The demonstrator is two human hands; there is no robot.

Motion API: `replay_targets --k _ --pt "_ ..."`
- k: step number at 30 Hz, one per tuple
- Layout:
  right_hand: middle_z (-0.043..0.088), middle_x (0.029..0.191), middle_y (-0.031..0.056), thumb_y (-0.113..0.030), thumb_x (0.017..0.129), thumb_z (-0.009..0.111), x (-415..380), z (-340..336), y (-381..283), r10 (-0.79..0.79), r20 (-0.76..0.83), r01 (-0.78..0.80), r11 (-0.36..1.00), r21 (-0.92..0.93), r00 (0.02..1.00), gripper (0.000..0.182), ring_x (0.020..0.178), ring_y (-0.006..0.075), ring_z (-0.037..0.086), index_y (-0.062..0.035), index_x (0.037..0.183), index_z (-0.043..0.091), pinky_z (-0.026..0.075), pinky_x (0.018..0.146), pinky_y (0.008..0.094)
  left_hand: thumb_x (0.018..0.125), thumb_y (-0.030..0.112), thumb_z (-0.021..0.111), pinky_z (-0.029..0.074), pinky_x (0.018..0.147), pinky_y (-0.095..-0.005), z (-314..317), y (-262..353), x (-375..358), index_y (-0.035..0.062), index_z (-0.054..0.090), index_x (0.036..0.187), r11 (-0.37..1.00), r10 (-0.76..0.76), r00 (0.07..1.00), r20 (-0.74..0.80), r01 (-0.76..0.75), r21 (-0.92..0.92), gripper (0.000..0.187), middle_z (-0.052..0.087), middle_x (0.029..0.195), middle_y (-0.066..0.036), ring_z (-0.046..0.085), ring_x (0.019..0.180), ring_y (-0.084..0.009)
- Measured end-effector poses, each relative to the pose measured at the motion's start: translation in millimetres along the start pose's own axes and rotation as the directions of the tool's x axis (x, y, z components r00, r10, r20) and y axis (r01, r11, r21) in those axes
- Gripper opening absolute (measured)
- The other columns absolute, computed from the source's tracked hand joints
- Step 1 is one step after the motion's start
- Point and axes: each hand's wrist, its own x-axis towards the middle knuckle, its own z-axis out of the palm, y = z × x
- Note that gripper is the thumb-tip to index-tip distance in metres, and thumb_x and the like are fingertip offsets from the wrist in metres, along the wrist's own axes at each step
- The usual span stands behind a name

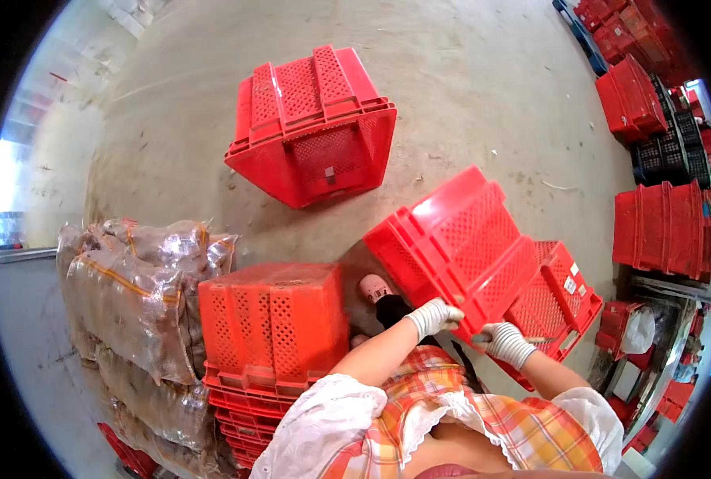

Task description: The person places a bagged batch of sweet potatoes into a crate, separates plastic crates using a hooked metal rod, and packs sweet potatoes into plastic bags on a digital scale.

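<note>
A red plastic crate (459, 239) with perforated sides is tilted in front of me. My left hand (435, 318), in a white knitted glove, is closed on the near rim of this crate. Also gloved, my right hand (509, 343) is closed at the same crate's near right corner. A thin brownish stick-like piece (539, 340) shows beside the right hand; what it belongs to I cannot tell. Under and right of the tilted crate lies another red crate (551, 299) with white labels. My pink shoe (375, 287) stands on the floor left of the crates.
An upside-down red crate (316, 128) rests on the concrete floor (467, 88) ahead. Left of me are stacked orange-red crates (274, 319) and full mesh sacks (136, 311). More red crates (663, 227) and black crates (667, 152) line the right side.
</note>
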Motion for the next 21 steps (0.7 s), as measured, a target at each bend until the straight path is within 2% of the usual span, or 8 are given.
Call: replay_targets --k 2,6,8,10,12,16,18,21 --pt "0.062 0.068 0.0134 -0.04 0.072 0.07 20.7 39.5 23.1 0.033 0.027 -0.034 0.999 0.017 0.999 0.035 0.063 0.0293 0.062 -0.0064 0.077 0.062 0.049 0.059 0.0365 0.074 0.011 0.07 0.049 0.072 -0.0377 -41.2 -3.1 11.4 0.0089 0.06 0.107 0.944 -0.331 0.925 0.185 0.328 0.048 0.035 0.064 0.091 -0.006 0.059 0.082 -0.0198" --pt "0.062 0.066 0.013 -0.045 0.069 0.071 26.2 4.2 -14.1 0.117 -0.018 -0.118 0.989 -0.085 0.993 0.04 0.063 0.028 0.063 -0.0072 0.076 0.062 0.05 0.058 0.0375 0.067 0.013 0.072 0.048 0.064 -0.0347 -66.8 155.6 -67.4 0.0034 0.066 0.09 0.934 0.2 0.954 -0.224 -0.117 0.338 0.026 0.063 0.08 -0.007 0.059 0.071 -0.0227" --pt "0.061 0.063 0.0126 -0.048 0.068 0.07 31.2 -3.9 -16.2 0.095 0.118 -0.084 0.992 -0.093 0.988 0.042 0.06 0.0279 0.063 -0.0083 0.077 0.061 0.05 0.056 0.0381 0.081 0.024 0.062 0.041 0.054 -0.034 -126.4 232.1 -61.2 0.0122 0.055 0.067 0.714 0.537 0.636 -0.554 -0.693 -0.103 0.02 0.046 0.06 -0.001 0.045 0.054 -0.0206" --pt "0.06 0.059 0.0114 -0.047 0.069 0.07 39.2 7.2 -3.4 0.038 0.075 -0.028 0.991 -0.131 0.996 0.039 0.058 0.028 0.063 -0.0088 0.075 0.061 0.05 0.054 0.0384 0.083 0.041 0.062 0.031 0.047 -0.0303 -166.4 309.1 -62.0 0.0147 0.048 0.07 0.516 0.645 0.604 -0.467 -0.796 -0.315 0.032 0.038 0.061 0.001 0.036 0.051 -0.0161" --pt "0.06 0.057 0.0097 -0.044 0.071 0.069 42.1 0.9 -4.8 0.043 0.138 -0.029 0.995 -0.097 0.99 0.036 0.057 0.0276 0.063 -0.0085 0.074 0.061 0.05 0.052 0.0376 0.082 0.041 0.062 0.044 0.054 -0.0315 -189.0 366.0 -57.8 0.0093 0.054 0.087 0.492 0.535 0.553 -0.639 -0.819 -0.296 0.033 0.05 0.075 -0.004 0.048 0.063 -0.0186" --pt "0.064 0.072 0.0144 -0.037 0.076 0.064 45.9 14.5 9.6 0.087 0.148 -0.073 0.993 -0.096 0.985 0.03 0.071 0.0306 0.064 -0.0085 0.084 0.064 0.051 0.065 0.0398 0.081 0.038 0.062 0.051 0.082 -0.0352 -197.3 386.8 -50.2 0.0043 0.053 0.113 0.507 0.549 0.249 -0.798 -0.858 0.082 0.048 0.057 0.11 -0.014 0.058 0.094 -0.0267" --pt "0.064 0.076 0.0154 -0.036 0.076 0.063 35.0 -21.5 -13.3 0.103 0.184 -0.084 0.99 -0.111 0.977 0.028 0.072 0.0322 0.063 -0.0096 0.084 0.065 0.05 0.065 0.0409 0.083 0.031 0.059 0.046 0.091 -0.0367 -274.5 396.0 -40.0 0.0029 0.053 0.114 0.543 0.539 0.42 -0.73 -0.836 -0.079 0.043 0.055 0.116 -0.013 0.055 0.101 -0.026" --pt "0.063 0.068 0.0167 -0.026 0.079 0.061 15.5 -38.8 -12.9 0.033 0.039 -0.033 0.999 -0.001 0.999 0.019 0.064 0.0299 0.064 -0.0065 0.078 0.063 0.049 0.057 0.0383 0.084 0.019 0.052 0.042 0.096 -0.0348 -255.8 374.9 -92.5 0.0007 0.053 0.113 0.499 0.71 0.387 -0.588 -0.866 0.032 0.034 0.057 0.113 -0.013 0.054 0.104 -0.0241"
